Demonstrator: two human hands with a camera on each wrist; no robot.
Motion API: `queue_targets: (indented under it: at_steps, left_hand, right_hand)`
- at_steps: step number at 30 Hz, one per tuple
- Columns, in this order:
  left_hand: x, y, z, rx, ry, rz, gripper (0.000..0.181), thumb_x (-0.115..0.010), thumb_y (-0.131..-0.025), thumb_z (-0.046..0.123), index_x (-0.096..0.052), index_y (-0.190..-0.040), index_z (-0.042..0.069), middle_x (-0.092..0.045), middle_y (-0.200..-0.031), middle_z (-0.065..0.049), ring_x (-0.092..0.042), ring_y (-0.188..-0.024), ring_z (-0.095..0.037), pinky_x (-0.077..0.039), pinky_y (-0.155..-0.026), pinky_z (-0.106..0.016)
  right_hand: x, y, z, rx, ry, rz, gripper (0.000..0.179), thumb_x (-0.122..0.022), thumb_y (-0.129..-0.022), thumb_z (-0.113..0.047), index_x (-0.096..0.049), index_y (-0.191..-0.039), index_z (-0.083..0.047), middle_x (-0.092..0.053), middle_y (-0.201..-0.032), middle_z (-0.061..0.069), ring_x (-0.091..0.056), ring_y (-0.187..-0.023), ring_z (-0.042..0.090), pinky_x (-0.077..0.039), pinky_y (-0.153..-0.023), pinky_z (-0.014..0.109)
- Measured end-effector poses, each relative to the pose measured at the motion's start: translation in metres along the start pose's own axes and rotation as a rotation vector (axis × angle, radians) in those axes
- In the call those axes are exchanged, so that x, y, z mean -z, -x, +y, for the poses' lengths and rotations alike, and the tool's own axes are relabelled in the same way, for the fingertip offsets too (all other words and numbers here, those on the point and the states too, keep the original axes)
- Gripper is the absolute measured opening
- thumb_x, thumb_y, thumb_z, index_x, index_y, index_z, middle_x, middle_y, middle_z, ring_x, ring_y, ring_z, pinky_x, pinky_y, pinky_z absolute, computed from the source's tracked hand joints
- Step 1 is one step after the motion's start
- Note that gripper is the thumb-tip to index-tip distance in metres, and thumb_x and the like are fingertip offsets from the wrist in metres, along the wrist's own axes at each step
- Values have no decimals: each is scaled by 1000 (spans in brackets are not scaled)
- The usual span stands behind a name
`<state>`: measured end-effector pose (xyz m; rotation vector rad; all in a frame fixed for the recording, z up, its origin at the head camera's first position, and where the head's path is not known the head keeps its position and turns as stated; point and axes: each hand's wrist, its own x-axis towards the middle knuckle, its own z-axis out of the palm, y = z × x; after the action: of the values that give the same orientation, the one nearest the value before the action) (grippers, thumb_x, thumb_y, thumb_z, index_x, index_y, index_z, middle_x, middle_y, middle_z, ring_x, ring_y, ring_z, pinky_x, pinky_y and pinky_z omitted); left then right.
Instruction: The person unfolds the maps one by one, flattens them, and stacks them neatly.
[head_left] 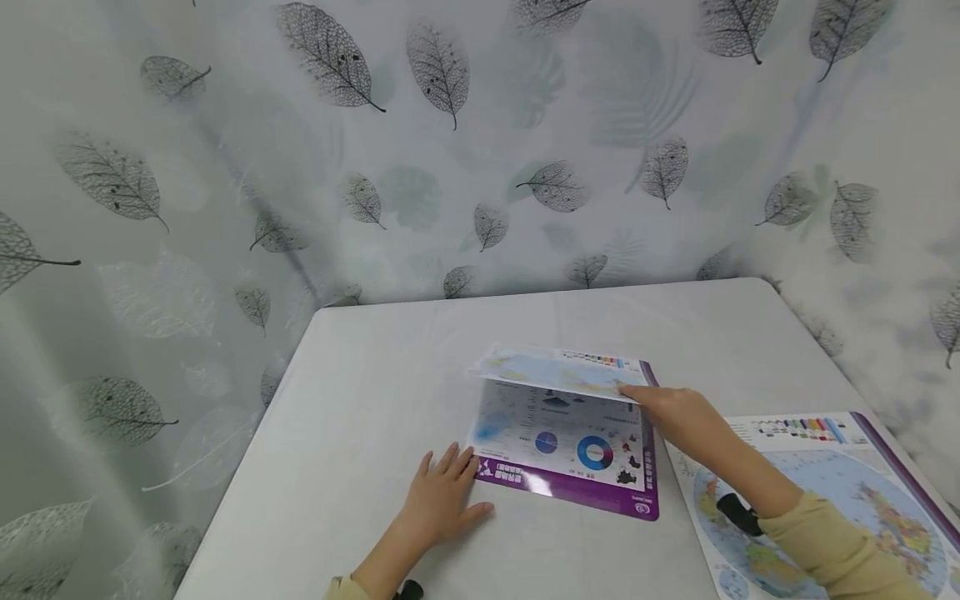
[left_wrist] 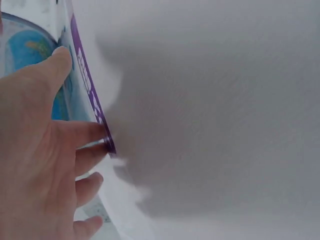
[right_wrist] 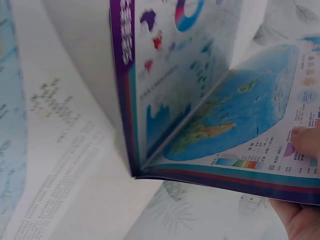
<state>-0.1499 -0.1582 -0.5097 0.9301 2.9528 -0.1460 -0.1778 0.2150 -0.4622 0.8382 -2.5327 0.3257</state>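
A folded map sheet with a purple border [head_left: 558,492] lies on the white table, its upper flap [head_left: 558,375] lifted over the lower panel of charts. My right hand [head_left: 678,417] pinches that flap at its right edge. In the right wrist view the thumb [right_wrist: 306,144] presses the printed face while other fingers [right_wrist: 297,220] sit beneath; a blue world map [right_wrist: 250,105] shows on the raised part. My left hand [head_left: 442,500] rests on the table with fingers spread, fingertips at the sheet's near left corner. The left wrist view shows fingertips touching the purple edge [left_wrist: 90,85].
A second, unfolded world map [head_left: 832,479] lies at the right, partly under my right forearm. The white table [head_left: 360,400] runs back to a leaf-patterned curtain [head_left: 525,225], which also hangs along the left and right sides.
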Motion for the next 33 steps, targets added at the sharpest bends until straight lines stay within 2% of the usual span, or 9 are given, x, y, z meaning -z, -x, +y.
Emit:
queue_targets:
  at_steps: [3,5,10,14,18,23,29,33]
  left_hand:
    - [2,-1,-5,63,6,13,76,-43,-88,64,-52,-133,3,-45,-139,-12,-36,-129,-33,-28,-100,-56]
    - [3,-4,-8,108,13,14,77,-46,-87,63,-51,-132,1,-46,-138,-14,-37,-128,-35,-28,-100,-57]
    - [2,-11,-13,203,18,6,84,-50,-85,64,-49,-132,-4,-46,-136,-18,-38,-127,-37,-30,-99,-56]
    - [-1,-15,-19,270,4,-13,88,-49,-83,67,-49,-131,-7,-46,-136,-20,-38,-127,-37,-31,-99,-55]
    - [-2,-15,-30,318,35,-29,89,-52,-83,65,-46,-133,-8,-43,-137,-22,-37,-128,-37,-28,-100,-56]
    - [-6,-14,-52,322,84,-41,89,-57,-83,60,-41,-135,-9,-39,-140,-24,-32,-130,-39,-24,-101,-59]
    - [-6,-13,-87,288,130,-65,83,-61,-84,53,-39,-138,-6,-35,-144,-20,-25,-133,-40,-17,-102,-62]
    - [0,-17,-106,289,114,-115,78,-61,-85,50,-40,-139,-3,-36,-144,-18,-25,-133,-40,-16,-102,-63]
  right_hand:
    - [8,-6,-1,-44,-57,30,41,-73,-73,6,-65,-113,-1,-67,-100,19,-66,-83,34,-54,-65,39]
    - [13,-11,0,-56,-78,62,39,-72,-74,8,-65,-112,0,-68,-97,19,-67,-77,32,-54,-62,37]
    - [24,-22,5,-31,-65,132,58,-70,-73,10,-53,-128,-3,-66,-98,21,-64,-60,23,-54,-57,35]
    - [31,-29,9,-11,-75,191,72,-68,-74,15,-45,-138,-7,-63,-107,22,-65,-71,32,-54,-62,40]
    - [35,-34,12,-3,-82,230,79,-68,-71,19,-43,-140,-8,-62,-110,20,-65,-72,34,-54,-62,40]
    - [38,-39,14,-22,-99,262,78,-67,-72,20,-42,-141,-7,-62,-106,20,-64,-86,36,-54,-64,42]
    - [40,-45,14,-67,-119,267,67,-60,-79,19,-43,-140,-5,-62,-102,21,-62,-88,36,-53,-64,43]
    - [41,-49,11,-128,-133,262,61,-58,-81,18,-44,-138,-1,-61,-104,24,-62,-90,38,-52,-65,46]
